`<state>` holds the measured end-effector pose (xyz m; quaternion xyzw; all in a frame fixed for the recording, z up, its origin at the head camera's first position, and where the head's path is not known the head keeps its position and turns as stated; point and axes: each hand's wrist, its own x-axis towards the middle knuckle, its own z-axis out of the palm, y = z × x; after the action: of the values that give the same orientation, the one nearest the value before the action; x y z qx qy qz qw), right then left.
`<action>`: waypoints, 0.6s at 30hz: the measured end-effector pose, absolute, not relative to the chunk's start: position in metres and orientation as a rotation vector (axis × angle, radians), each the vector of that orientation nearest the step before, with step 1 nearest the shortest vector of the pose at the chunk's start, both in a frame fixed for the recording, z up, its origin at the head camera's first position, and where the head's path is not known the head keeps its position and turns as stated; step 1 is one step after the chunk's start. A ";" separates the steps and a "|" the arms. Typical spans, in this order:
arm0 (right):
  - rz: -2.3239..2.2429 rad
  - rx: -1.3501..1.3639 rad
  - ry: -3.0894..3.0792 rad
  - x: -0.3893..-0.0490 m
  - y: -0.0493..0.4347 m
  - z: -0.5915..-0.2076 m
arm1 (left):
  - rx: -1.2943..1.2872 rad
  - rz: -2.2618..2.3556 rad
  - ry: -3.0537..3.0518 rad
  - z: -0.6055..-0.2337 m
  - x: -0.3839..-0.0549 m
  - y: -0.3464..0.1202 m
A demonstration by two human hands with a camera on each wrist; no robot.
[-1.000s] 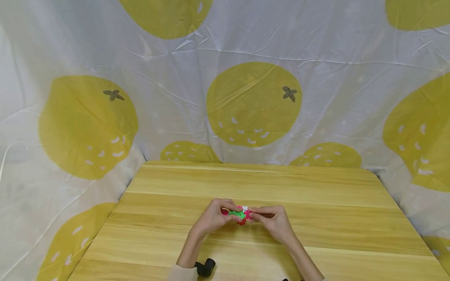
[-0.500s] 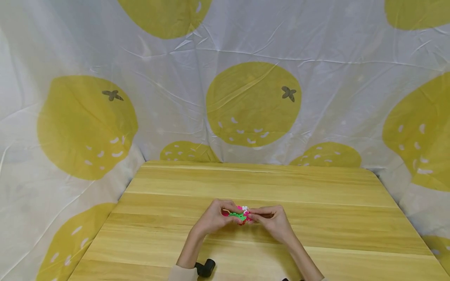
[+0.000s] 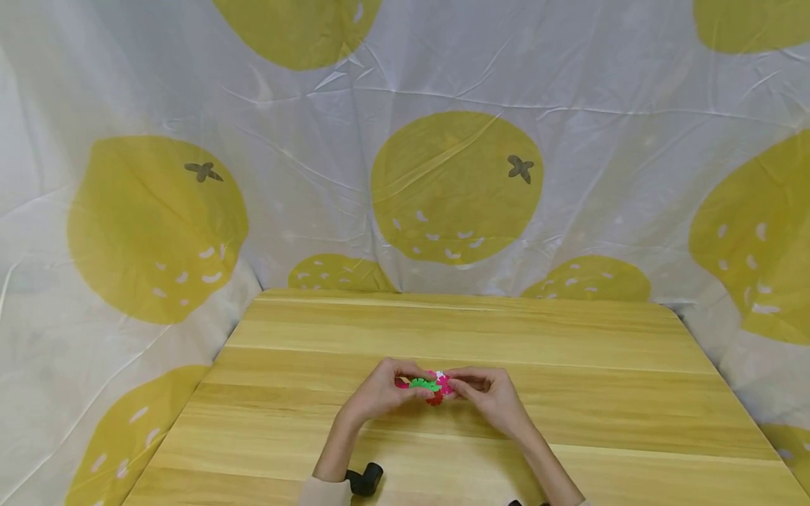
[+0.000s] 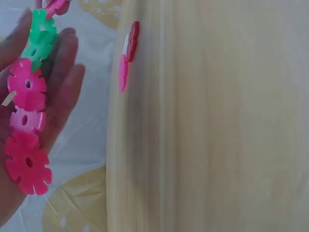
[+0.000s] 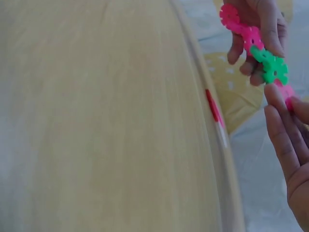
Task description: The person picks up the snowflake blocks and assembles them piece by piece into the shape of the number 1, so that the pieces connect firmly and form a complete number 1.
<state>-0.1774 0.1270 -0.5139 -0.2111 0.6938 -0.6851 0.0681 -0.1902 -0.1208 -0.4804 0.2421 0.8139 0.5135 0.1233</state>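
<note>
1. Head view: both hands meet above the wooden table point(image 3: 316, 330). The left hand point(image 3: 382, 395) grips a chain of notched discs point(image 3: 420, 384); the right hand point(image 3: 489, 399) pinches a pink end disc point(image 3: 444, 384) at its green end. A red disc point(image 3: 434, 399) and a white disc point(image 3: 439, 374) show just beside the fingers. Behind hangs a pale cloth point(image 3: 601, 176) printed with yellow fruit.

2. Left wrist view: the chain runs along the left palm, green at the top, then pink, with its lowest disc deep pink. The thumb lies at one side, fingers at the other. Red, white and pink pieces lie together on the table.

3. Right wrist view: the right grip is closed on the pink end disc, which touches green; I cannot tell whether they interlock.
</note>
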 end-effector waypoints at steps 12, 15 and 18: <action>-2.127 -0.243 2.053 -0.179 0.110 -0.513 | 0.901 1.350 2.697 -0.480 -0.188 -0.107; -2.157 -0.123 2.023 -0.179 0.105 -0.513 | 0.881 1.399 2.701 -0.483 -0.187 -0.105; -2.174 -0.035 1.982 -0.178 0.102 -0.510 | 0.855 1.448 2.688 -0.485 -0.187 -0.105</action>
<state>-0.1778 0.1016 -0.5103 -0.0118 0.6703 -0.7353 0.0994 -0.1874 -0.1053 -0.4855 0.2697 0.8477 0.4565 -0.0145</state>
